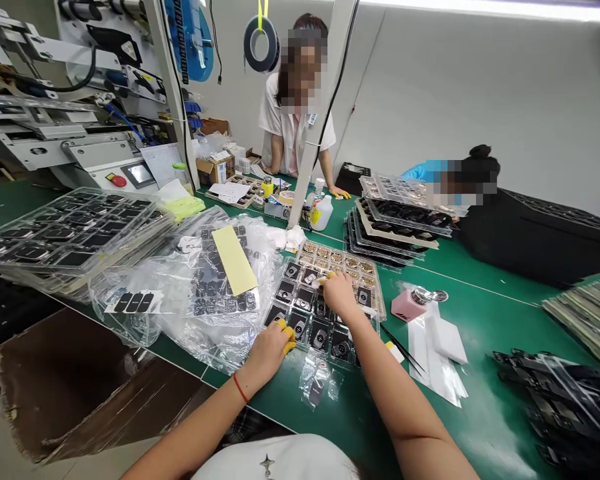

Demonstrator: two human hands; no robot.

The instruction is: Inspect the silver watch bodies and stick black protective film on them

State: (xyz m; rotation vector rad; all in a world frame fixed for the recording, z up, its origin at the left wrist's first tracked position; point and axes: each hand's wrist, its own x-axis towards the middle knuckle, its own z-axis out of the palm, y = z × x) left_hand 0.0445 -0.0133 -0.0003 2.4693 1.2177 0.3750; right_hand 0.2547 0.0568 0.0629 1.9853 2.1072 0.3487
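A clear plastic tray (305, 331) of dark, watch-like parts with round black centres lies on the bench in front of me. My left hand (269, 348), with yellow finger cots, is closed at the tray's front left edge, fingers curled against it. Over the tray's back rows, my right hand (340, 295) is closed, its fingertips together beside a small whitish piece. What they pinch is too small to make out. Behind lies a second tray (377, 283) with gold-coloured round parts. A small clear plastic bag (320, 380) rests just in front.
Crumpled plastic film with a black-label sheet and a yellow strip (234, 260) lies left. Tray stacks (70, 233) stand left and back right (400, 227). Tweezers (405, 350), a pink bottle (409, 305) and white pads (447, 339) are right. A co-worker (297, 127) leans beyond a white post.
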